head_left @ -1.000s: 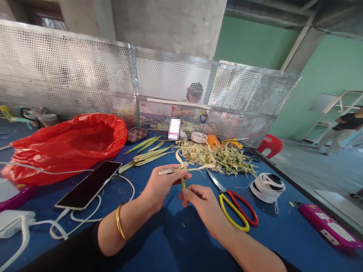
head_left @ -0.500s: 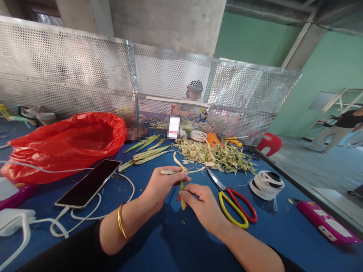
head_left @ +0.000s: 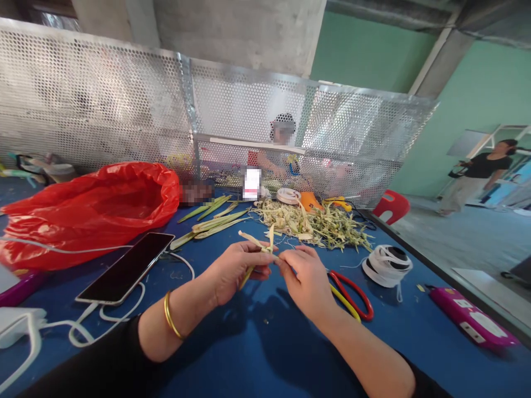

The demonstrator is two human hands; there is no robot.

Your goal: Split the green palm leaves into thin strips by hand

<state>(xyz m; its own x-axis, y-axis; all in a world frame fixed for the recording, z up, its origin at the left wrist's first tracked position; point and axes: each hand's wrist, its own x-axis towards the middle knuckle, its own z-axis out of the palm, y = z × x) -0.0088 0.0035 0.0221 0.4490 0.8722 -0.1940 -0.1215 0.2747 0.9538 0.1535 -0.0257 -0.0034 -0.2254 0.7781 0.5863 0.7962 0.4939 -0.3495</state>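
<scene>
Pale leaf strips (head_left: 271, 239) cross one another between my two hands, above the blue table (head_left: 265, 359). My left hand (head_left: 238, 268) pinches them at the crossing, and one strip hangs below its fingers. Thumb and fingers of my right hand (head_left: 305, 276) are closed on the right end of a strip, close against the left fingertips. Partly behind my right hand lie scissors with red and yellow handles (head_left: 355, 296). Beyond the hands is a heap of leaf scraps (head_left: 311, 224), with several long leaves (head_left: 215, 224) to its left.
A red plastic bag (head_left: 91, 215) and a phone (head_left: 126, 268) with white cables are on the left. To the right sit a white ribbon roll (head_left: 387, 266) and a purple device (head_left: 470, 316). Behind stands a perforated metal screen (head_left: 249, 105); people are beyond it and at far right.
The strips have turned in my left hand, and the end that pointed down now slants left. My right hand has moved up, covering the scissor blades. The person at far right has shifted left.
</scene>
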